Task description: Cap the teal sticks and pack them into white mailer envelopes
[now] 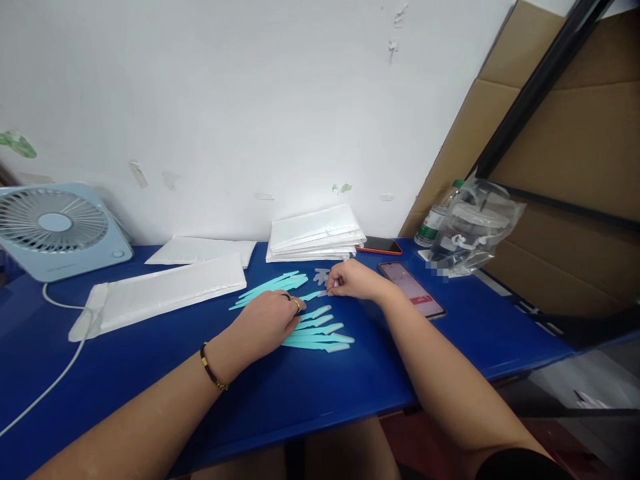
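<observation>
My left hand (263, 325) is closed around the handle of a turquoise eyebrow razor (313, 295), whose head points right. At that head, my right hand (351, 280) pinches a small clear blade cover (323, 293) between thumb and fingers. Whether the cover is fully seated, I cannot tell. Several more clear covers (321, 275) lie in a small heap just behind the fingertips. Behind my left hand is a group of turquoise razors (280, 285). Another fanned group of razors (320, 338) lies in front, its handles partly hidden under my left hand.
On the blue table (310, 393) stand a fan (55, 223) with a white cable, white padded envelopes (170, 293) and an envelope stack (315, 235). Rightward are a lit phone (413, 291), an orange-edged phone (383, 246), a bottle (431, 227) and a clear bag (477, 223).
</observation>
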Action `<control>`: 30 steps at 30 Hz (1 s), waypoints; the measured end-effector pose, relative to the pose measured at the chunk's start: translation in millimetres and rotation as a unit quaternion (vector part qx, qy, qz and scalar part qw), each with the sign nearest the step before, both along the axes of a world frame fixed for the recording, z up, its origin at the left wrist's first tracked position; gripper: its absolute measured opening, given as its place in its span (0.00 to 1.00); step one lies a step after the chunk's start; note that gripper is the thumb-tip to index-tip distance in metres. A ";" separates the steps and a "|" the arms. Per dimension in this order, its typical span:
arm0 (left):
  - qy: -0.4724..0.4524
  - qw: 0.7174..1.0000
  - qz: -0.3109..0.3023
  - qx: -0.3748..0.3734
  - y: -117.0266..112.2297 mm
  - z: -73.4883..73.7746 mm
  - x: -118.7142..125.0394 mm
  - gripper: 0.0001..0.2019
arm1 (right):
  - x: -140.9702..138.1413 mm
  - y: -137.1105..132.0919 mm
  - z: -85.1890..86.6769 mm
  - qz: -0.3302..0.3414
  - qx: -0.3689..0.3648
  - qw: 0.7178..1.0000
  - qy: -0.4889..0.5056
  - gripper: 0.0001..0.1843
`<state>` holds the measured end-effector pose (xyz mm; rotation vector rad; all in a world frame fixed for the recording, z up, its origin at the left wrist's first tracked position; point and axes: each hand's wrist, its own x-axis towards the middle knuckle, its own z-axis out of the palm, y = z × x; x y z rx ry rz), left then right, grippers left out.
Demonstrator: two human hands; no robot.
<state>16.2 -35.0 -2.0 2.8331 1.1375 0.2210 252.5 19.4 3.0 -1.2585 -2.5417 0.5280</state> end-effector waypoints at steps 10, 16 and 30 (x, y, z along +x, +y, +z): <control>-0.030 0.997 -0.029 -0.068 -2.7 4.7 -5.0 0.15 | -7.7 -1.1 -4.1 0.032 -0.028 0.999 0.026 0.03; -0.032 0.999 -0.019 -0.037 4.9 3.3 -6.3 0.14 | 7.5 -0.3 2.0 -0.018 -0.023 0.999 0.043 0.05; 0.010 1.000 0.026 0.011 5.6 1.3 -5.8 0.16 | 20.0 12.6 -8.1 -0.087 0.076 0.993 -0.027 0.06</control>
